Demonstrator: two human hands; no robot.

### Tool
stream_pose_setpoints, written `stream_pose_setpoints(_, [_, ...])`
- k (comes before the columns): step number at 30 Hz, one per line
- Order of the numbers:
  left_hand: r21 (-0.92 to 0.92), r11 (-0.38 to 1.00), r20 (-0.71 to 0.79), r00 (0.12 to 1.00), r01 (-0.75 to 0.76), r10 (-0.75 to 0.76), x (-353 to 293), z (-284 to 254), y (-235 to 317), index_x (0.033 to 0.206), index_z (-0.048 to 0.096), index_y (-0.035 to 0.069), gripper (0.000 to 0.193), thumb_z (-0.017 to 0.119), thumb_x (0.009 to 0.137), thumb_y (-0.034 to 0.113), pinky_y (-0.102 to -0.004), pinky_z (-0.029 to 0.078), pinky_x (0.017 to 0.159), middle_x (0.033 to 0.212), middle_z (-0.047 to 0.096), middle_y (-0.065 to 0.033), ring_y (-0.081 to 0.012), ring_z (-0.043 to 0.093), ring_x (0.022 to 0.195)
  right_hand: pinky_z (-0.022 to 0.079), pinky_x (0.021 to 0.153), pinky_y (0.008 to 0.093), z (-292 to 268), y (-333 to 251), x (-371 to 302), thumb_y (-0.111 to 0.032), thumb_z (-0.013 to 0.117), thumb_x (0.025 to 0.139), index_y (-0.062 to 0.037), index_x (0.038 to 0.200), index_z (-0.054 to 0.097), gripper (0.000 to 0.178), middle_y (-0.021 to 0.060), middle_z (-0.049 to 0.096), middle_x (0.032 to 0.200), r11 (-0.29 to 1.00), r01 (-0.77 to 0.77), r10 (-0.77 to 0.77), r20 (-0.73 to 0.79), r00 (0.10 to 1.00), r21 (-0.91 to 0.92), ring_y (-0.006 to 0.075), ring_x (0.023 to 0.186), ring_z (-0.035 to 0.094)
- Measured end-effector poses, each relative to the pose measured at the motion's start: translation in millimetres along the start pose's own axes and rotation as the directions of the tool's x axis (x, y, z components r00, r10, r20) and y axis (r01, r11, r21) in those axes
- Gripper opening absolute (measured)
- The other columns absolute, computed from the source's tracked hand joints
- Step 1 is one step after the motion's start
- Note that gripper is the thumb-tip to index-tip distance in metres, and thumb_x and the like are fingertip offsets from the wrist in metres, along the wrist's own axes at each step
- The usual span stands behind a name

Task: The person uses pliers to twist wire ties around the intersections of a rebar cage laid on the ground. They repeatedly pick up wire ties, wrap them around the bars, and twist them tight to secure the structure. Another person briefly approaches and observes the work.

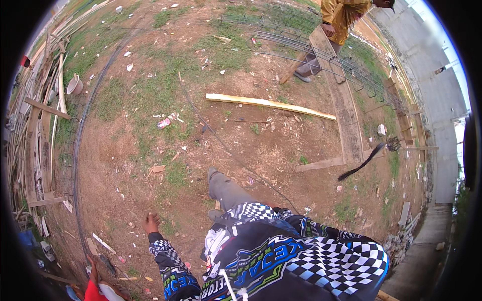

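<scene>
My left hand (151,222) hangs over bare brown soil at the lower left, its fingers loosely curled in and nothing visible in them. My right sleeve (321,230), dark with a checkered pattern, bends across in front of my body. The hand at its end is hidden. Below me, one grey trouser leg (228,190) is stretched forward on the dirt. A thin dark rod or cable (216,133) lies along the ground just beyond my foot. Farther ahead rests a pale yellow wooden strip (271,104), apart from both hands.
At the upper right a person in a gold jacket (344,17) stands by a plank bench (346,125) carrying a steel rebar cage (351,75). Piled timber (37,135) and a bucket (75,85) line the left. Another person's red garment (94,291) shows lower left. A grey wall (432,100) bounds the right.
</scene>
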State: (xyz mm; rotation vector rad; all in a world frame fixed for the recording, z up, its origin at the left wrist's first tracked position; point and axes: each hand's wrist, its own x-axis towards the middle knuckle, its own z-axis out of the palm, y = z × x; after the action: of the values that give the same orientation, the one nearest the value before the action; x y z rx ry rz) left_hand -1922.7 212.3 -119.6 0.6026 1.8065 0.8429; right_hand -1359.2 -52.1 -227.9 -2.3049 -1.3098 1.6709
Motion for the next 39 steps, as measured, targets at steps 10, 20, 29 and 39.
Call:
stream_pose_setpoints(10, [0.216, 0.975, 0.272, 0.957, 0.047, -0.106, 201, 138, 141, 0.108, 0.058, 0.003, 0.028, 0.058, 0.091, 0.024, -0.0258, 0.041, 0.042, 0.083, 0.066, -0.0100, -0.0163, 0.063, 0.059, 0.053, 0.063, 0.0370, -105, -135, 152, -0.030, 0.061, 0.082, -0.0120, 0.097, 0.072, 0.026, 0.0110, 0.070, 0.088, 0.793, 0.148, -0.003, 0.239, 0.971, -0.590, 0.0226, 0.076, 0.068])
stream_pose_setpoints(20, [0.606, 0.701, 0.266, 0.734, 0.377, -0.624, 286, 245, 219, 0.117, 0.053, 0.005, 0.034, 0.055, 0.086, 0.018, -0.0437, 0.051, 0.062, 0.100, 0.066, -0.0176, -0.0350, 0.066, 0.079, 0.052, 0.061, 0.0291, -310, -436, 276, -0.023, 0.054, 0.090, -0.0044, 0.115, 0.062, 0.033, 0.0074, 0.068, 0.093, 0.650, -0.089, 0.328, -0.173, 0.929, 0.755, 0.0163, 0.077, 0.065])
stream_pose_setpoints(29, [0.735, 0.611, 0.179, 0.784, 0.296, -0.595, 607, 370, 465, 0.116, 0.053, 0.005, 0.033, 0.055, 0.085, 0.019, -0.0460, 0.051, 0.066, 0.102, 0.066, -0.0187, -0.0374, 0.066, 0.081, 0.055, 0.066, 0.0367, -335, -500, 430, -0.023, 0.051, 0.090, -0.0074, 0.115, 0.063, 0.032, 0.0119, 0.069, 0.100, 0.277, -0.470, 0.686, 0.170, 0.707, 0.838, 0.0219, 0.084, 0.068])
stream_pose_setpoints(39, [0.151, 0.952, 0.603, 0.788, -0.267, 0.125, 867, 743, 854, 0.101, 0.055, 0.000, 0.029, 0.059, 0.091, 0.027, -0.0225, 0.037, 0.040, 0.085, 0.065, -0.0124, -0.0156, 0.059, 0.058, 0.050, 0.085, 0.0369, -401, -593, 529, -0.030, 0.054, 0.088, -0.0078, 0.112, 0.065, 0.034, 0.0134, 0.066, 0.108, 0.549, -0.253, 0.573, -0.138, 0.808, 0.796, 0.0213, 0.096, 0.063])
